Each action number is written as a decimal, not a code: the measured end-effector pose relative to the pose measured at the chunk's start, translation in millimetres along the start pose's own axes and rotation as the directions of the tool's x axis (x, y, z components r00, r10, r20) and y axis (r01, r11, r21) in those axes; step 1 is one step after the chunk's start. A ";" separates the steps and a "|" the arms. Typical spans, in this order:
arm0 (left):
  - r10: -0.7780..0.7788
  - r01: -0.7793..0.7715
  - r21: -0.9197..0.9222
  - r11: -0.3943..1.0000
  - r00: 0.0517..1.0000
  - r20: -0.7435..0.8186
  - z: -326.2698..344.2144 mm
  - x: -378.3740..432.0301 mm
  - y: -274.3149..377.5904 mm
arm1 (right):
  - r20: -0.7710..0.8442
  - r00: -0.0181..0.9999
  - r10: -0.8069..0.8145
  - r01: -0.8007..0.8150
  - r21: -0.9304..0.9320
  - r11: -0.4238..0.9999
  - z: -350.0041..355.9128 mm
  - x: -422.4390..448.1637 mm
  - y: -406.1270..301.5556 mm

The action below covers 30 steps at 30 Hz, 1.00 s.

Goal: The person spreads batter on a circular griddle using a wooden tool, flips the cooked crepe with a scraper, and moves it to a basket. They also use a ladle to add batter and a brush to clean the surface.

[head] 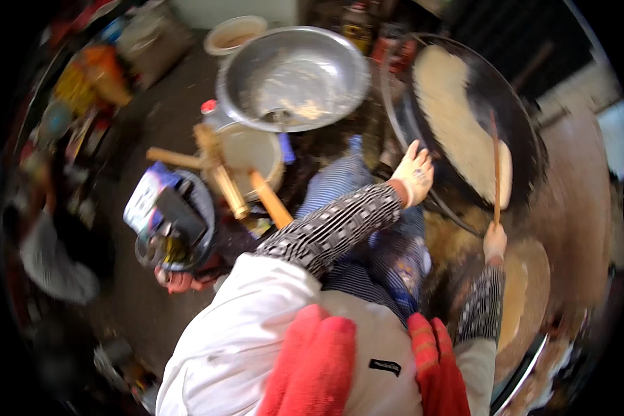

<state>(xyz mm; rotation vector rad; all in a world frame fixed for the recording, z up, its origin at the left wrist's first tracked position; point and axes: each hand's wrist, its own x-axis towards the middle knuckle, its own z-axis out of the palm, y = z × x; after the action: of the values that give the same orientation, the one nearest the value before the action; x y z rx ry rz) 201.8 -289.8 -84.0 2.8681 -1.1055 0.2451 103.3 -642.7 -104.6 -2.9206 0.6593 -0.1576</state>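
My right hand (495, 242) grips the end of a long thin wooden stick (496, 177) that reaches over a big round black griddle (520, 125). A large pale crepe (442, 104) lies across the left and near parts of the griddle. Its near right edge looks folded or raised beside the stick. My left hand (416, 174), which looks covered by a thin glove, hovers at the griddle's left rim with its fingers a little apart and nothing in it. Slight blur hides whether the stick lies under the crepe's edge or beside it.
A wide steel basin (338, 112) with batter smears stands ahead. Near it are a bucket (249, 145) with wooden tools and a dark tub (208, 208) of goods. A round board (541, 265) bears flat pale crepes at right. Another person (57, 260) is at far left.
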 end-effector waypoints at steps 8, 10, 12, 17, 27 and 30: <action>-0.016 -0.001 0.177 0.984 0.995 0.095 30.6 -15.9 14.4 | 0.055 0.997 -0.056 0.060 -0.073 0.996 -3.5 -10.8 -51.3; -0.018 -0.013 0.249 0.968 0.992 0.125 19.5 -17.6 10.2 | 0.055 0.994 0.089 -0.086 -0.062 0.994 2.9 -12.5 -34.1; -0.035 0.001 0.257 0.967 0.991 0.130 23.1 -16.1 1.8 | 0.017 0.983 0.184 -0.183 -0.053 0.982 -14.9 1.7 -32.1; -0.141 0.089 0.309 0.947 0.979 0.150 16.5 -18.8 -14.4 | 0.056 0.994 0.095 -0.088 -0.115 0.989 -19.1 -0.7 -62.9; -0.184 0.147 0.268 0.952 0.976 0.120 7.7 -16.8 -37.4 | 0.081 0.994 0.073 -0.053 -0.228 0.972 3.8 -13.1 -35.5; -0.228 0.203 0.234 0.951 0.970 0.087 27.2 -14.5 -62.7 | 0.050 0.977 0.205 -0.195 -0.165 0.967 -11.4 4.2 -26.3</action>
<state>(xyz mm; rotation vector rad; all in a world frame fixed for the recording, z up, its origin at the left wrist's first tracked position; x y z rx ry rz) 236.7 -236.7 -113.1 3.2083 -0.8141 0.2099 116.6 -622.3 -88.8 -2.9679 0.9929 0.0156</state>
